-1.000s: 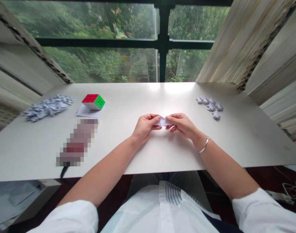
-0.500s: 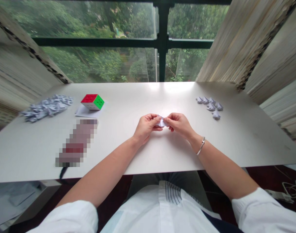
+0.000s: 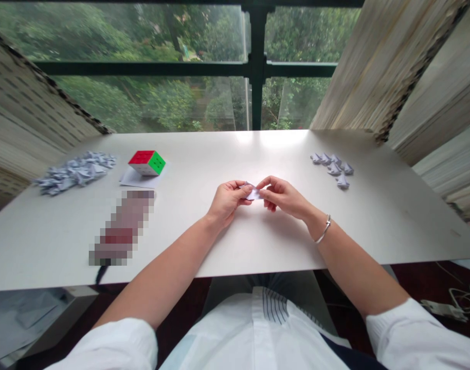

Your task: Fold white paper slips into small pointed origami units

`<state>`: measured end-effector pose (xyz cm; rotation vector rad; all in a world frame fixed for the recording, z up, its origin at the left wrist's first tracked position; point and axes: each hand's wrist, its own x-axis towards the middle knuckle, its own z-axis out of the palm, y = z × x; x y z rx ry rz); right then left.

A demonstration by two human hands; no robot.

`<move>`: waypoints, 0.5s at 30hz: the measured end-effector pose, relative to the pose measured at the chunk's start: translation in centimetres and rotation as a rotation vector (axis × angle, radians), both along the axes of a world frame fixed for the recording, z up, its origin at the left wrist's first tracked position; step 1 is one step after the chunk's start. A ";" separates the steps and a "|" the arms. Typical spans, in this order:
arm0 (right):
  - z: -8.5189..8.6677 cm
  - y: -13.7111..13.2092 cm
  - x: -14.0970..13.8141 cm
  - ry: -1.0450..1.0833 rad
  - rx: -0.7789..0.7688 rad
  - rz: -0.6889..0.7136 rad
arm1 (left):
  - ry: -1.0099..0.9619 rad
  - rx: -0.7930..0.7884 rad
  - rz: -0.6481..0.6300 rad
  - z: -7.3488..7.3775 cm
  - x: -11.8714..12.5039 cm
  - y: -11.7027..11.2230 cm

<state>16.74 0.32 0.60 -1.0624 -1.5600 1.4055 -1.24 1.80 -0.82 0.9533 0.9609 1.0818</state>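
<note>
Between my two hands, above the middle of the white table (image 3: 235, 246), is a small piece of folded white paper (image 3: 253, 194). My left hand (image 3: 229, 203) pinches its left side, thumb on top and fingers beneath. At its right edge, my right hand (image 3: 283, 197) has thumb and index finger closed on the paper, with the other fingers curled below. Several small folded paper pieces (image 3: 334, 168) stand in a group to the right. A larger heap of folded paper pieces (image 3: 76, 172) lies at the far left.
A puzzle cube (image 3: 147, 162) rests on white paper sheets (image 3: 137, 179) at the left. Nearer me lies a pixelated flat object (image 3: 121, 226) with a dark strap (image 3: 101, 272). A window (image 3: 204, 103) and curtains (image 3: 358, 67) border the table.
My left hand has shifted slightly left with the paper. The right index finger has lifted and stretched over the paper's edge, and more of the paper shows.
</note>
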 end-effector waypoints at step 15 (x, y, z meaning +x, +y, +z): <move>-1.2 1.1 1.7 -0.296 0.670 0.070 | -0.009 -0.046 -0.167 0.4 -1.2 0.5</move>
